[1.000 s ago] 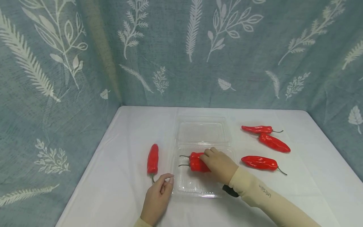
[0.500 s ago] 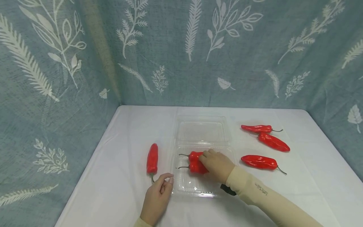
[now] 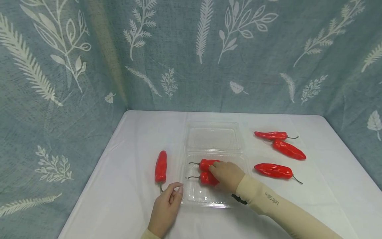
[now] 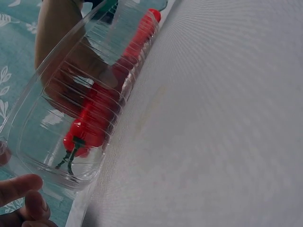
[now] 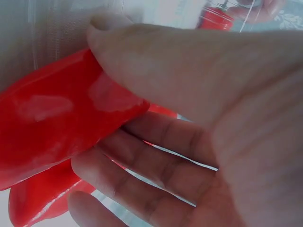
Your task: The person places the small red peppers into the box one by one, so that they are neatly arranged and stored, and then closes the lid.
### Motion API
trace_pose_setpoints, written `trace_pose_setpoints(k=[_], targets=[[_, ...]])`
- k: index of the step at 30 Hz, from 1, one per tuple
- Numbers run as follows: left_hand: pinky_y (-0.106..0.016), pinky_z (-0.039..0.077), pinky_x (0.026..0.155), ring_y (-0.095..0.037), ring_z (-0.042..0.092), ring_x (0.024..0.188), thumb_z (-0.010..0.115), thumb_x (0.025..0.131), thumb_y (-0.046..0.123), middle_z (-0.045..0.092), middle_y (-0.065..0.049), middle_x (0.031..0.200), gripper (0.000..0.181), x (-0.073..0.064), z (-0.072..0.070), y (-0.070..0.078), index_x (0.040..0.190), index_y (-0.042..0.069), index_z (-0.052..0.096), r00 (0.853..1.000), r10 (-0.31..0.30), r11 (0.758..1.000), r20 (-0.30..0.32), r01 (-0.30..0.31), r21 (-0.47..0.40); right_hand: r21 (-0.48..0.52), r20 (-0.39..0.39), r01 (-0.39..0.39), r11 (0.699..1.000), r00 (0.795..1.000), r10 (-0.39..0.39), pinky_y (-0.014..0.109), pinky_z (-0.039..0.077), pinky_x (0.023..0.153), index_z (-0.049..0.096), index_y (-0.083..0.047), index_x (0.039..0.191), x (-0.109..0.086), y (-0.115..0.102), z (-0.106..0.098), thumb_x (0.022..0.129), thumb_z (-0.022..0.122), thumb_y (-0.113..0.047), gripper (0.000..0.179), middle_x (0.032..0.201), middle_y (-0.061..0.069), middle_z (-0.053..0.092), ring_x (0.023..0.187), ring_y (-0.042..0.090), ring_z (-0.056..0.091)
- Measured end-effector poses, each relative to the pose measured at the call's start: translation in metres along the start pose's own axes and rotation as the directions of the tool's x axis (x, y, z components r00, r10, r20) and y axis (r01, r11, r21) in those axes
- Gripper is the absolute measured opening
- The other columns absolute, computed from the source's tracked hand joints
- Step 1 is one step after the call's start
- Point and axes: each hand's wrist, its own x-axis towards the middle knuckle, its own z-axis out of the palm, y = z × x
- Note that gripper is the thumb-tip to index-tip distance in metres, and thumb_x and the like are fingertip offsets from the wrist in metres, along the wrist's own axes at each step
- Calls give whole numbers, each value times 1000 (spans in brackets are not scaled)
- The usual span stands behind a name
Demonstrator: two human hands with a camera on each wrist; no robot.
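A clear plastic clamshell container (image 3: 194, 196) lies with its lid folded back. Two red chili peppers lie side by side in its base, stems pointing left. My right hand (image 3: 228, 174) reaches in from the right and grips the front chili pepper (image 3: 206, 178). In the right wrist view, the thumb lies against that chili pepper (image 5: 57, 113) and the fingers are on its other side, by the rear chili pepper (image 5: 42, 194). My left hand (image 3: 165, 209), fingers loosely bent, is at the container's left front edge; whether the fingertips touch the rim is unclear.
One red chili pepper (image 3: 161, 167) lies left of the container, its stem near my left hand. On the right lie three more: a single chili pepper (image 3: 274, 170), and behind it a chili pepper (image 3: 288, 149) touching another (image 3: 271, 135). A patterned curtain (image 3: 185, 79) hangs behind the white table.
The front chili pepper has shifted slightly toward the front under my right hand, widening the gap to the rear one. My right hand has moved slightly forward and left. The left hand stays put.
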Motion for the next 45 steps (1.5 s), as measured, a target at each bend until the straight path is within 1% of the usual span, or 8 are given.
trace_pose_setpoints(k=[4, 12, 23, 29, 33, 37, 42, 45], targets=[[-20, 33, 50, -1, 37, 53, 58, 95, 26, 43, 10, 62, 15, 1, 1, 1, 105, 17, 66, 1000, -4, 1000, 10, 4, 3, 11, -15, 2, 1000, 1000, -2, 35, 53, 74, 62, -10, 98, -1, 2, 2, 71, 82, -12, 34, 87, 4, 60, 79, 20, 60], [-20, 33, 51, -1, 37, 53, 58, 95, 25, 43, 11, 63, 16, 2, 3, 3, 106, 17, 66, 1000, 2, 1000, 16, -2, 4, 1, -13, -23, 1000, 1000, 23, 41, 48, 77, 62, -12, 103, -3, 4, 3, 71, 82, -15, 38, 96, 5, 63, 93, 23, 59], [-20, 34, 53, -2, 38, 54, 59, 95, 23, 43, 11, 63, 14, 3, 5, 4, 106, 17, 66, 1000, 3, 1000, 9, -3, 6, -37, -17, -6, 999, 1000, 5, 36, 47, 72, 62, -12, 105, -8, 8, 0, 69, 85, -22, 44, 94, 3, 64, 92, 20, 58], [-21, 33, 53, -2, 38, 54, 59, 95, 23, 42, 10, 62, 15, 2, 4, 4, 106, 17, 66, 1000, -20, 1000, 16, 20, -1, 55, 11, -9, 998, 1000, 9, 37, 51, 81, 59, -14, 116, -13, 17, -17, 71, 84, -25, 53, 103, 1, 61, 96, 18, 58], [-21, 33, 53, -2, 38, 54, 59, 95, 23, 42, 10, 62, 14, 2, 3, 4, 106, 17, 66, 1000, -19, 1000, 7, 19, -3, 134, 10, -55, 990, 998, 54, 38, 52, 85, 58, -13, 123, -20, 36, -42, 72, 84, -29, 59, 110, 3, 61, 99, 19, 59], [-21, 33, 52, -2, 37, 53, 59, 95, 22, 41, 9, 61, 14, 2, 2, 4, 105, 17, 66, 1000, -19, 1000, 4, 19, -4, 128, -42, -111, 986, 992, 117, 37, 53, 84, 57, -11, 126, -27, 70, -59, 73, 84, -31, 63, 115, 6, 62, 101, 22, 62], [-21, 33, 52, -3, 38, 53, 58, 95, 22, 42, 8, 62, 15, 3, 1, 5, 106, 16, 66, 999, -32, 999, 18, 32, -1, 123, -96, -187, 975, 975, 199, 41, 52, 87, 57, -4, 123, -35, 127, -65, 75, 82, -28, 59, 114, 13, 62, 103, 28, 62], [-21, 32, 52, -3, 38, 54, 57, 96, 24, 42, 8, 62, 17, 3, 1, 6, 108, 16, 66, 999, -45, 999, 29, 45, 7, 160, -45, -282, 946, 955, 292, 48, 49, 91, 55, -2, 125, -39, 157, -64, 79, 79, -26, 58, 120, 18, 59, 109, 33, 57]])
